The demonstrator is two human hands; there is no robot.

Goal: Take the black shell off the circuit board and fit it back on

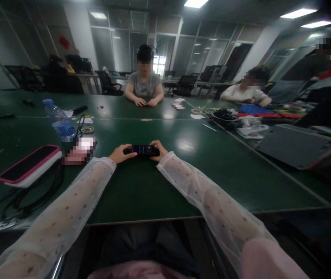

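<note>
A small black device with a lit screen (pixel 142 150), which looks like a phone held sideways, is between my two hands over the green table. My left hand (pixel 122 153) grips its left end, thumb along the near edge. Its right end is in my right hand (pixel 160 150), with fingers curled round the far side. The screen's text is too small to read. To the left lie a phone in a pink case (pixel 30 162) on a white item, a pixelated pinkish object (pixel 80 151) and a black cord (pixel 47 190).
A water bottle (pixel 59 120) and a roll of tape (pixel 87 130) stand beyond my left hand. A grey metal case (pixel 296 146), cables (pixel 223 115) and a pen (pixel 208 127) lie to the right. Across the green table (pixel 232 170) sit a person in grey (pixel 144 83) and another in white (pixel 242 93).
</note>
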